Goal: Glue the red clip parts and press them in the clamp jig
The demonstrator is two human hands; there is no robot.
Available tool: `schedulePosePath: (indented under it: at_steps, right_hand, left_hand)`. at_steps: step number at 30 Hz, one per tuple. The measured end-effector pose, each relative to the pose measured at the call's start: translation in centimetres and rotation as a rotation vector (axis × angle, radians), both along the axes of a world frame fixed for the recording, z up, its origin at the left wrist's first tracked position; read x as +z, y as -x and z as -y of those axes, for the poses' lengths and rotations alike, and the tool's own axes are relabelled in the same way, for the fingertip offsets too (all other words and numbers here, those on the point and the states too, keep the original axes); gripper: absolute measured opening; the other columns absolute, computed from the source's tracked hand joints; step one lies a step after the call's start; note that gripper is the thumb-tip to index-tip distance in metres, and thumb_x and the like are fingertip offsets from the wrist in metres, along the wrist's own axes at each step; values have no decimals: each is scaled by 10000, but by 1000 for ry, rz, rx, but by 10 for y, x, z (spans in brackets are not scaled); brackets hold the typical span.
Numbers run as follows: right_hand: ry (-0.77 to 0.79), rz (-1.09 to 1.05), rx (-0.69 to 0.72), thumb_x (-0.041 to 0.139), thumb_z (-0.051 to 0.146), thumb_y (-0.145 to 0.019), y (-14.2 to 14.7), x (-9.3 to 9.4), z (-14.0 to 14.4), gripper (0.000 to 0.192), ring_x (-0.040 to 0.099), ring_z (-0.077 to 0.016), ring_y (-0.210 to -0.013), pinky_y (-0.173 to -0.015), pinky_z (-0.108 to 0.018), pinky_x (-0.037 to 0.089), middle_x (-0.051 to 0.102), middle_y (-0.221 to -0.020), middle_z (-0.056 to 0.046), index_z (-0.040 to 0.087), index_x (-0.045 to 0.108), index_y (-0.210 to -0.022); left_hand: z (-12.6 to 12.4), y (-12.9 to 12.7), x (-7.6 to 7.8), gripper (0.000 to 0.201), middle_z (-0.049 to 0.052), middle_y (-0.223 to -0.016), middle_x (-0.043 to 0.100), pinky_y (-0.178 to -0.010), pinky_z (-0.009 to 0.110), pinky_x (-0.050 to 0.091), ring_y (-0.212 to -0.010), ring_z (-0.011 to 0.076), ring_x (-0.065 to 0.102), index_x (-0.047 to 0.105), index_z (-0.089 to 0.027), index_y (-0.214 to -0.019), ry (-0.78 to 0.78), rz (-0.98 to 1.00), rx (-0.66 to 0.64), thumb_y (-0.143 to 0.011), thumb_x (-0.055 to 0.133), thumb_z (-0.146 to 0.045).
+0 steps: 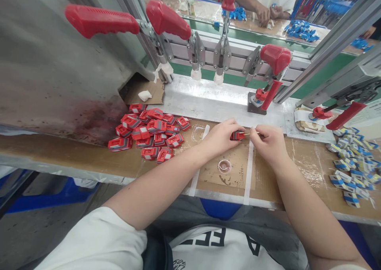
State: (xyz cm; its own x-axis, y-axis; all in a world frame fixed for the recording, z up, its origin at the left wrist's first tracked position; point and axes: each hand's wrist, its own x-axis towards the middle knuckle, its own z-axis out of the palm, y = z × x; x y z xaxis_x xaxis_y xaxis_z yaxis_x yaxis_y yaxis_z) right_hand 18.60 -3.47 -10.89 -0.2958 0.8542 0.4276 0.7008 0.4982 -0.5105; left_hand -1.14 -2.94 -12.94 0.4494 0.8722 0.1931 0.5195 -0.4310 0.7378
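Note:
My left hand (222,137) grips a small red plastic part (237,135) just above the cardboard-covered bench (300,171). My right hand (268,141) pinches a thin wooden stick (249,134) whose tip touches the red part's right end. A small round cap (224,166) with a little liquid in it sits on the bench below both hands. A pile of several like red parts (150,133) lies to the left of my left hand.
Several blue and white parts (353,163) lie at the right. Red-handled toggle clamps (275,62) stand on a metal plate (208,99) behind my hands. Beyond a green conveyor (268,38) another person's hands (269,13) work among blue parts.

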Motion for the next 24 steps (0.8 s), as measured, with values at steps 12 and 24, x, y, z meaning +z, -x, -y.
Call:
schedulePosePath:
  at_steps: [12,24]
  right_hand:
    - [70,-109,59,531,241,-927,-2,7,3,455,232,-94,-516,-526,-289,186,224,-544,62,222,233,-584]
    - [257,357,636,632,422,-1015,29,15,33,504,433,-119,-522,-543,-305,233,609,-568,5,182,565,-577]
  left_hand:
    - [0,-1,-1,262,28,-1025,670,-836,320,503,-935,203,661,742,-225,-1073,-12,-9,23,-817,759,-179]
    - [-2,3,1,383,61,-1158,715,-1002,364,509,-1077,234,670,706,-198,-1215,-34,63,83,-833,734,-191]
